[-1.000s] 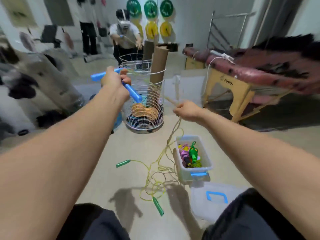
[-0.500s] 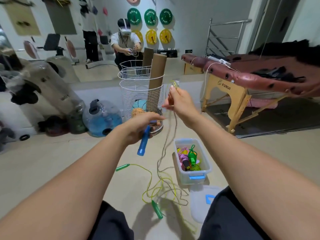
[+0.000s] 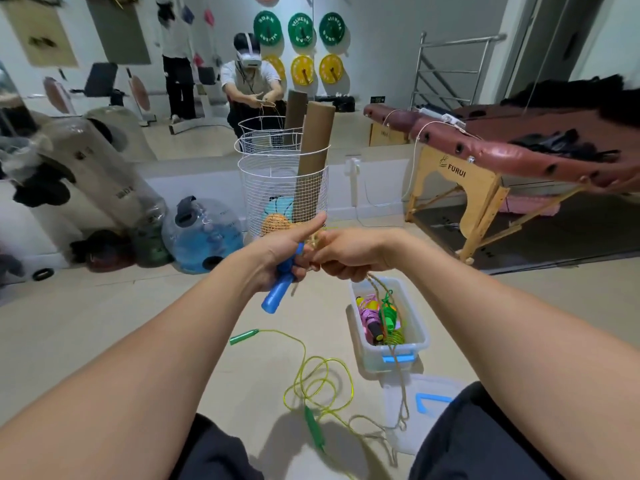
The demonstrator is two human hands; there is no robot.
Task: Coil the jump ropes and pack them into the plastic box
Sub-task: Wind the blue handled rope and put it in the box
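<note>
Head view: we are seeing the left hand (image 3: 277, 252) gripping the blue handles (image 3: 277, 292), thumb stretched out, likely as an anchor for winding. The right hand (image 3: 346, 254), touching the left, is pinching the tan rope (image 3: 398, 362), feeding it onto the coil; its slack is trailing down past the plastic box (image 3: 419, 327). The box is sitting on the floor just below the hands, open, coiled ropes already inside. The green jump rope (image 3: 315, 379) is lying loose left of the box, not yet coiled. The lid (image 3: 401, 400) is lying nearer us than the box. Right of the box, the massage table (image 3: 446, 174) is reading "FURUI".
</note>
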